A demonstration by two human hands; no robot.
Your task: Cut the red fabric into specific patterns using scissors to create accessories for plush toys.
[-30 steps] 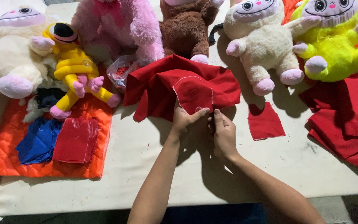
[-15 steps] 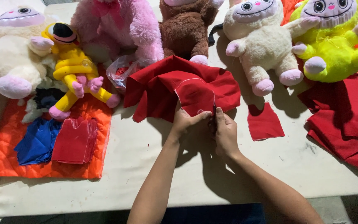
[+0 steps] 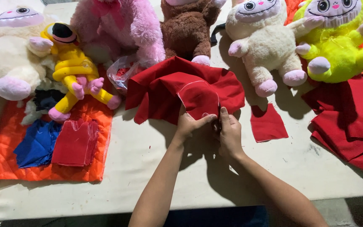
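A crumpled red fabric (image 3: 169, 90) with a pale chalk outline drawn on it lies at the table's middle. My left hand (image 3: 190, 125) pinches its lower edge just under the outline. Beside it, my right hand (image 3: 230, 133) is closed at the same edge, thumb up against the cloth. A thin dark sliver shows between the two hands; I cannot tell what it is. A small cut red piece (image 3: 268, 125) lies flat to the right of my right hand.
Plush toys line the far side: cream (image 3: 9, 63), yellow (image 3: 74, 69), pink (image 3: 114, 29), brown (image 3: 185, 29), cream (image 3: 265, 46), neon yellow (image 3: 337, 42). An orange quilted mat (image 3: 5, 143) at left holds blue cloth (image 3: 36, 143) and red cut pieces (image 3: 75, 143). Red fabric is stacked (image 3: 349, 122) at right.
My right hand has edged slightly to the right along the fabric's edge. My left hand keeps its pinch in the same place.
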